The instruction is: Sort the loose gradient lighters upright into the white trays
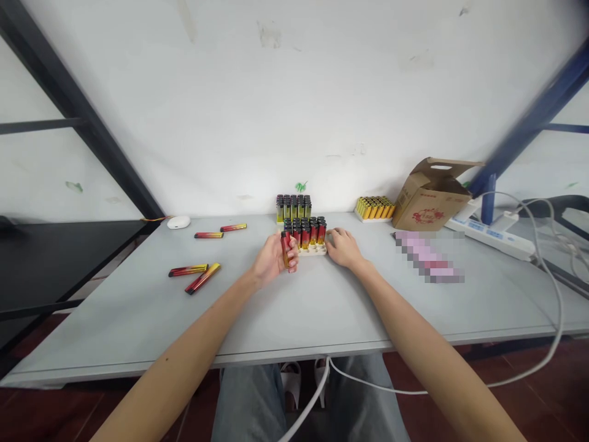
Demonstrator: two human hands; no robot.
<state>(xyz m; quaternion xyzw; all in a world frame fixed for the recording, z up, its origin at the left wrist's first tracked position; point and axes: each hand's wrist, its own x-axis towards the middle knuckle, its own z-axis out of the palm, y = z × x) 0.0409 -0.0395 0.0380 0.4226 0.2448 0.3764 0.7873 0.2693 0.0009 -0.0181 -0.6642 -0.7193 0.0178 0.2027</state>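
My left hand [270,258] is closed around a red and yellow lighter [285,248], held nearly upright at the left front corner of a pale rack [313,250]. Whether a second lighter is in those fingers, I cannot tell. Several red and yellow lighters [306,236] with black tops stand in the rack's rear rows; bare holes show along its front. My right hand [343,247] lies low on the table, its bent fingers against the rack's right end. Behind is another group of upright lighters [294,209], greenish-yellow with dark tops.
Loose lighters [202,279] lie on the left of the grey table [294,319], near a white case [178,222]. At the back right stand a rack of yellow lighters [375,209] and an open cardboard box [427,202]. A power strip [492,236], cables and a blurred pink item [427,255] occupy the right.
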